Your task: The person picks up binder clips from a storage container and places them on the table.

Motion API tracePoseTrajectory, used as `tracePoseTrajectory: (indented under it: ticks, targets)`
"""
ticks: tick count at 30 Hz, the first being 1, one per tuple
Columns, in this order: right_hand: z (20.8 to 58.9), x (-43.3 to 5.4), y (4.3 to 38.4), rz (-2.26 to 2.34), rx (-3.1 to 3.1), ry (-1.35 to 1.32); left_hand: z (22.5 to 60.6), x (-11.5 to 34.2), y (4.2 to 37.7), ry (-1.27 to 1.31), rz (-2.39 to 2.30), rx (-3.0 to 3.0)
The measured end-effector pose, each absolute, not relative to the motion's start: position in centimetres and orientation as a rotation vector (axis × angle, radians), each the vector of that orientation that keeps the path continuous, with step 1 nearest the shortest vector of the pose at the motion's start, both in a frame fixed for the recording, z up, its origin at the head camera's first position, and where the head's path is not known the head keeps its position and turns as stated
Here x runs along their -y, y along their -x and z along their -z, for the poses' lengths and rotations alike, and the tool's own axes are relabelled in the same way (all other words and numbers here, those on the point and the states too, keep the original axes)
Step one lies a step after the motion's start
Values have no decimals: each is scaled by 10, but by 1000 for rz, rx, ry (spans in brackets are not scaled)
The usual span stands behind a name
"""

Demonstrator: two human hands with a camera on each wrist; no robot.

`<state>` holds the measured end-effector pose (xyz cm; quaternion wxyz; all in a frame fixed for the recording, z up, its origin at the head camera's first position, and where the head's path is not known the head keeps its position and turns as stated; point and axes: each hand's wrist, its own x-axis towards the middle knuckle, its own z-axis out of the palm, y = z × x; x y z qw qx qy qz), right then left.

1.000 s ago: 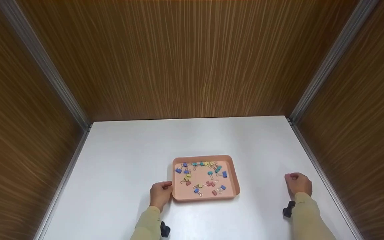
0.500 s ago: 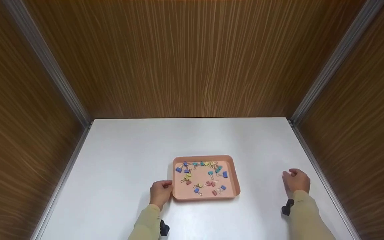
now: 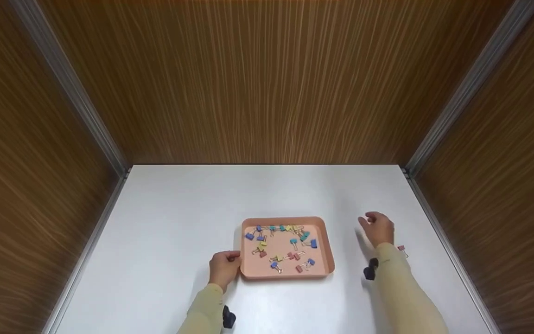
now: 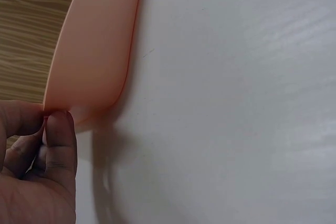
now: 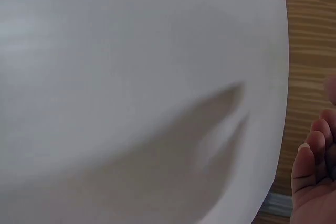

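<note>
A pink tray (image 3: 257, 266) lies on the white table, holding several binder clips in blue, teal, yellow and red. My left hand (image 3: 223, 269) pinches its left wall near the front corner; in the left wrist view, thumb and fingers meet on the tray's edge (image 4: 89, 51). To the right of the tray my right hand (image 3: 379, 229) hovers over the table with nothing in it, thumb and fingers apart and loosely bent. Behind that hand, beside the right forearm, a single red binder clip (image 3: 402, 248) lies on the table.
Wood-grain panels stand at the back (image 3: 267, 93) and on both sides, with metal rails (image 3: 466, 83) along the corners. The white tabletop (image 3: 179, 208) stretches around the tray.
My right hand has opened and moved left and away from me, leaving the red binder clip visible on the table at the right. My left hand stays on the tray.
</note>
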<state>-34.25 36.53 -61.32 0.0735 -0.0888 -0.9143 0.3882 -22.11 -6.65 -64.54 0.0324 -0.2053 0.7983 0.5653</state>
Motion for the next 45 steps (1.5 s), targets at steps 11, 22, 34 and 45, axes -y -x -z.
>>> tracePoseTrajectory:
  ticks: [11,22,34,45]
  targets:
    - [612,-280,359,-1152,2801,51,645,64,220,636,-1755,-2449]
    - [616,-212,359,-1172,2864,-107,646,64,217,624,-1779,-2466]
    - [620,-155,346,-1102,2957,-369,644,62,215,646,-1755,-2466]
    - [622,-129,340,-1024,3149,-553,644,61,213,619,-1766,-2486]
